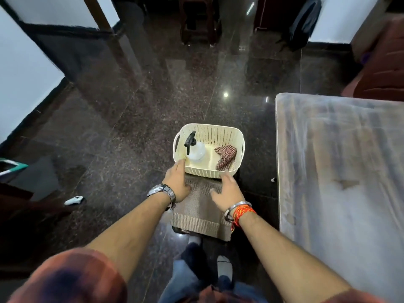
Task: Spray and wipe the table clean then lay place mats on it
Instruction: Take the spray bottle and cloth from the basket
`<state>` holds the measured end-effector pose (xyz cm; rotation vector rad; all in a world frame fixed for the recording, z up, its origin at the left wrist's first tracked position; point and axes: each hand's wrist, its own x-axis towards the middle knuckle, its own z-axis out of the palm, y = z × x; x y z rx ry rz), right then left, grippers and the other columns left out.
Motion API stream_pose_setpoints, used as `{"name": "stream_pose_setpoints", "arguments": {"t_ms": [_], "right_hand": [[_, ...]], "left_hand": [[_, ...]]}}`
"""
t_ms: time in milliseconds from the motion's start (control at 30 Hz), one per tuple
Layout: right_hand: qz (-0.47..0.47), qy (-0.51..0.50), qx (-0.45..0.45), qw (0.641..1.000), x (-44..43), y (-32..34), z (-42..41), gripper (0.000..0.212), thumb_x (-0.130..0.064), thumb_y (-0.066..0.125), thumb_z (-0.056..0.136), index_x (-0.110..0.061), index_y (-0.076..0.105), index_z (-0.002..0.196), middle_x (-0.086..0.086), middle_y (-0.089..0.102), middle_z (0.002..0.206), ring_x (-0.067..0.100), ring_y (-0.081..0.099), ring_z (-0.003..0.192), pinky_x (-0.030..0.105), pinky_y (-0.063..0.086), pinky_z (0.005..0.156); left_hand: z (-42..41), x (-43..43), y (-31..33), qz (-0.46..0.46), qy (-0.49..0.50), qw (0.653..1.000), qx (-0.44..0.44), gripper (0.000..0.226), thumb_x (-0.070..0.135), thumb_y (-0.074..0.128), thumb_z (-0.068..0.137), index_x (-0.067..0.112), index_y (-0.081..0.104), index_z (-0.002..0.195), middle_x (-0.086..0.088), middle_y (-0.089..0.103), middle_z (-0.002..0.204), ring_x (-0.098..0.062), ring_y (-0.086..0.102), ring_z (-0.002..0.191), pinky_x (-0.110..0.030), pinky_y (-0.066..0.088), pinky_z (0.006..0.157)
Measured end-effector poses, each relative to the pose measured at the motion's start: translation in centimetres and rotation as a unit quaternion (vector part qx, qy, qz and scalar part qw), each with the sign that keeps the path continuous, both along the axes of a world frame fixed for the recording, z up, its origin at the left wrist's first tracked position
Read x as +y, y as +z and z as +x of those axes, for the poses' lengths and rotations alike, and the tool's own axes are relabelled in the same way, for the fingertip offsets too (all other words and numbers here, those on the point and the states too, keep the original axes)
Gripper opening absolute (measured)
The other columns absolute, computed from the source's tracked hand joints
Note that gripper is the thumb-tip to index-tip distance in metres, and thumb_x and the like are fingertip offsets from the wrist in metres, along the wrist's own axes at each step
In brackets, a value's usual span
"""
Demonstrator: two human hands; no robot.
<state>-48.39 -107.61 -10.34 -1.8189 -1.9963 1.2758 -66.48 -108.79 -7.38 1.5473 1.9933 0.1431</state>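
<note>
A cream plastic basket (218, 133) stands on a low dark stool in the middle of the view. Inside it lie a clear spray bottle (196, 150) with a black trigger head and a checked red-and-white cloth (225, 158). Brown woven place mats (200, 212) lie on the stool in front of the basket, partly under it. My left hand (178, 182) touches the basket's near left corner, fingers apart. My right hand (228, 192) hovers open over the mats at the basket's near right corner. The grey-streaked table (341, 171) fills the right side.
Dark polished granite floor all around. A small white object (74, 200) lies on the floor at left, a teal-edged item (11, 167) at the far left edge. Dark wooden furniture (199, 20) stands at the back, a brown seat (380, 71) behind the table.
</note>
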Motion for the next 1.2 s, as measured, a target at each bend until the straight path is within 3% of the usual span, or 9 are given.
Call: {"name": "stream_pose_setpoints", "arguments": {"t_ms": [167,267,333,400,500,633,933,1067,1200], "right_hand": [[-0.028,-0.067,-0.014,0.997,6.1,-2.3,-3.1,0.064,-0.023,0.058,0.091,-0.004,0.035,0.147,0.01,0.017,0.162,0.025,0.022,0.148,0.027,0.019,0.118],[-0.043,-0.077,-0.034,0.996,10.1,-4.0,-4.9,0.061,-0.025,0.057,0.092,-0.005,0.037,0.146,0.012,0.017,0.161,0.03,0.028,0.145,0.029,0.023,0.117],[-0.08,-0.074,-0.061,0.992,12.6,-5.4,-6.0,0.059,-0.028,0.056,0.091,-0.011,0.041,0.145,0.013,0.014,0.161,0.034,0.034,0.141,0.032,0.028,0.115],[-0.12,-0.077,-0.089,0.986,14.7,-7.1,-6.6,0.056,-0.028,0.056,0.089,-0.018,0.046,0.143,0.016,0.012,0.161,0.037,0.043,0.134,0.034,0.033,0.112],[-0.171,-0.1,-0.103,0.975,16.7,-9.4,-6.8,0.055,-0.021,0.054,0.084,-0.024,0.051,0.139,0.017,0.016,0.157,0.037,0.054,0.122,0.032,0.041,0.108],[-0.223,-0.116,-0.117,0.961,17.0,-11.8,-6.3,0.06,-0.016,0.051,0.082,-0.022,0.048,0.142,0.017,0.022,0.158,0.032,0.027,0.143,0.032,0.025,0.118],[-0.209,-0.112,-0.169,0.957,17.4,-11.4,-7.4,0.078,-0.038,0.063,0.078,-0.018,0.035,0.148,0.014,0.0,0.162,0.042,0.028,0.14,0.047,0.03,0.116],[-0.041,-0.051,-0.057,0.996,17.5,-10.5,-9.5,0.098,-0.034,0.081,0.065,-0.022,0.032,0.148,0.004,0.009,0.162,0.031,0.018,0.145,0.042,0.027,0.117],[-0.021,-0.09,0.148,0.985,17.5,-10.0,-10.2,0.087,-0.011,0.084,0.066,-0.012,0.044,0.142,-0.004,0.053,0.133,0.008,0.048,0.123,0.006,0.031,0.105]], "left_hand": [[-3.4,7.8,-4.4,0.012,0.038,0.998,-0.057,0.079,0.025,0.066,0.068,0.024,0.03,0.138,-0.004,0.051,0.132,-0.032,0.054,0.115,-0.049,0.045,0.098],[-4.6,10.8,-5.7,0.016,0.066,0.992,-0.105,0.085,0.01,0.065,0.074,0.021,0.02,0.146,0.006,0.044,0.137,-0.017,0.049,0.118,-0.038,0.036,0.109],[-5.6,12.5,-6.8,-0.006,0.075,0.991,-0.107,0.08,0.0,0.062,0.083,0.013,0.018,0.148,0.006,0.04,0.135,-0.014,0.045,0.119,-0.023,0.031,0.1],[-6.5,13.8,-8.3,-0.028,0.069,0.992,-0.1,0.074,0.001,0.062,0.085,0.012,0.022,0.147,-0.005,0.046,0.139,-0.026,0.05,0.121,-0.023,0.035,0.09],[-7.7,15.8,-10.5,-0.042,0.031,0.99,-0.13,0.079,0.009,0.071,0.082,0.016,0.026,0.146,-0.005,0.047,0.143,-0.028,0.051,0.124,-0.031,0.04,0.103],[-8.2,17.5,-11.7,-0.061,-0.037,0.98,-0.186,0.075,0.011,0.075,0.08,0.024,0.034,0.142,0.011,0.052,0.126,-0.015,0.05,0.12,-0.029,0.04,0.1],[-8.1,18.0,-12.6,-0.046,-0.028,0.967,-0.248,0.078,0.009,0.081,0.074,0.023,0.042,0.14,0.009,0.06,0.117,-0.01,0.061,0.098,-0.005,0.044,0.076],[-7.1,18.1,-12.2,-0.005,-0.024,0.956,-0.294,0.054,-0.002,0.062,0.076,0.028,0.056,0.121,-0.001,0.068,0.111,-0.014,0.071,0.088,-0.035,0.058,0.083],[-6.3,19.0,-11.0,0.004,-0.045,0.955,-0.294,0.049,-0.003,0.062,0.074,0.026,0.07,0.112,0.002,0.074,0.094,-0.008,0.069,0.083,-0.028,0.056,0.079]]}}
